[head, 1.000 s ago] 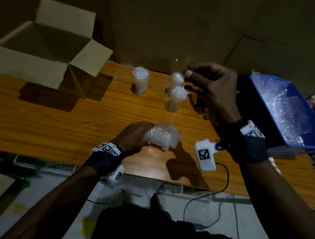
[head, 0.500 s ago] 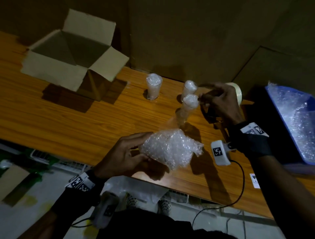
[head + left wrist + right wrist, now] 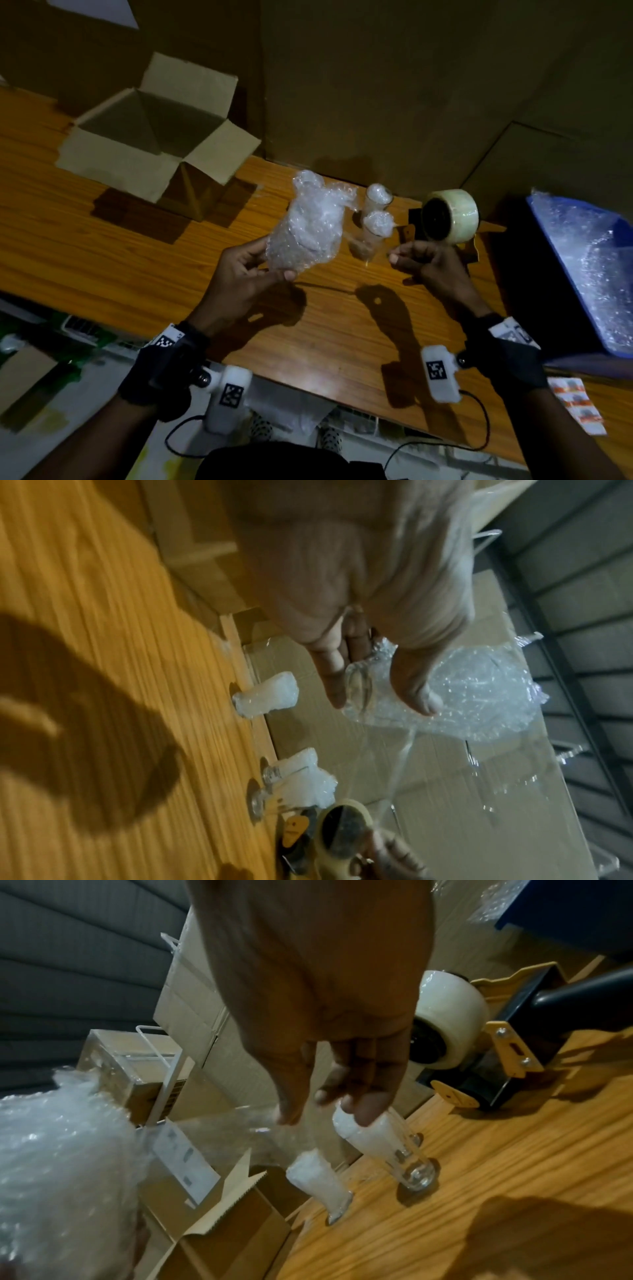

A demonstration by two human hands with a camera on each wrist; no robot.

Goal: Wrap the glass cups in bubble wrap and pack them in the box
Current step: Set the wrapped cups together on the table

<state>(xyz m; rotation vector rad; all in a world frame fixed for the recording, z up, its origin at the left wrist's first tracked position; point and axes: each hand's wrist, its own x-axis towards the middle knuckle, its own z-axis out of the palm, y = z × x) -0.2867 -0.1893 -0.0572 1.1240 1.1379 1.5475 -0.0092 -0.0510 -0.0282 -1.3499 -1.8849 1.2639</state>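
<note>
Left hand (image 3: 359,615) grips bubble-wrapped cup (image 3: 462,696) above table (image 3: 103,615).

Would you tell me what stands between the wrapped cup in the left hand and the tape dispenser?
In the head view, two stuffed glass cups stand between the wrapped cup and the tape dispenser.

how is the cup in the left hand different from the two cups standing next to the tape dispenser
The held cup is covered outside in bubble wrap; the two standing cups have bare glass sides, with white wrap stuffed inside. The held cup is lifted and tilted in the left hand's grip; the others stand upright on the table. All three remain outside the box.
</note>
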